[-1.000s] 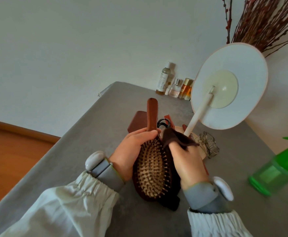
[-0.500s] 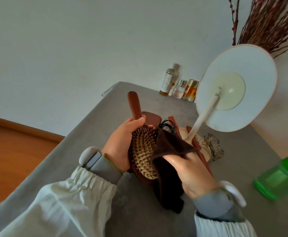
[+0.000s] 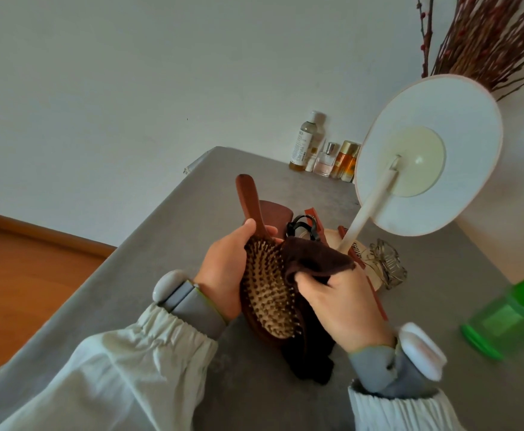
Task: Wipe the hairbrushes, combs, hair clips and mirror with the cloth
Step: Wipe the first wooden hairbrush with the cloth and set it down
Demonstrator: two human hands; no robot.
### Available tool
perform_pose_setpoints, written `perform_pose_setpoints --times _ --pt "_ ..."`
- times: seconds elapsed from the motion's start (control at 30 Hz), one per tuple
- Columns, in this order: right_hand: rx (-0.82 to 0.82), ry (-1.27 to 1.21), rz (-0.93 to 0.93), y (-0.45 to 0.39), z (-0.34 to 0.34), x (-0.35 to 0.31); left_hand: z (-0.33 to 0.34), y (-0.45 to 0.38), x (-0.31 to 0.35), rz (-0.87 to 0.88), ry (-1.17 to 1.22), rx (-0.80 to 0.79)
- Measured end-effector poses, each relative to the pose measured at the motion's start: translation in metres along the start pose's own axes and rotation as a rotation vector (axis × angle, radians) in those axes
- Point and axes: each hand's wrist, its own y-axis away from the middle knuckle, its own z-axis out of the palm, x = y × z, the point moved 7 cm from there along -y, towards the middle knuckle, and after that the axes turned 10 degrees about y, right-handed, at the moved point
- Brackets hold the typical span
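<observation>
My left hand (image 3: 223, 269) grips a wooden paddle hairbrush (image 3: 267, 293) at the neck, handle pointing away, bristles facing me. My right hand (image 3: 341, 303) grips a dark brown cloth (image 3: 313, 262) pressed against the brush's right side; the cloth's tail hangs below the brush. Behind stand a round white mirror (image 3: 460, 144) on a tilted stem, seen from its back, a black hair clip (image 3: 301, 223), a clear claw clip (image 3: 385, 265) and a brown comb (image 3: 376, 293), partly hidden by my right hand. A second wooden brush (image 3: 276, 213) lies behind the held one.
The grey table (image 3: 167, 244) has its left edge over a wooden floor. Several small bottles (image 3: 323, 150) stand at the far edge by the wall. A green spray bottle (image 3: 516, 312) stands at the right. Dried twigs (image 3: 488, 38) rise behind the mirror.
The brush has tilted with its handle swinging left. My right hand has moved the cloth from the brush's top right down along its right side.
</observation>
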Motion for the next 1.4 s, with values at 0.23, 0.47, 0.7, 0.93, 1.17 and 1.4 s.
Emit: perform_pose_setpoints --times 0.23,0.47,0.7,0.93,1.17,1.4 --pt "0.181 0.170 0.017 0.001 -0.004 0.004 -0.001 0.002 -0.006 0.009 -0.116 0.022" --pt "0.101 0.185 0.023 0.002 -0.001 0.006 0.001 0.004 -0.006 0.055 -0.212 0.035" --pt "-0.145 0.066 0.044 0.003 0.005 -0.002 -0.002 0.004 0.000 0.076 -0.254 0.019" --pt "0.020 0.115 0.073 -0.001 0.002 0.008 0.000 0.006 -0.009 0.019 -0.240 0.013" --pt "-0.090 -0.151 0.061 -0.001 0.001 -0.002 0.000 0.004 -0.002 0.041 -0.146 0.033" --pt "-0.289 -0.349 0.135 0.006 0.015 0.007 0.000 0.005 0.005 0.062 -0.019 0.066"
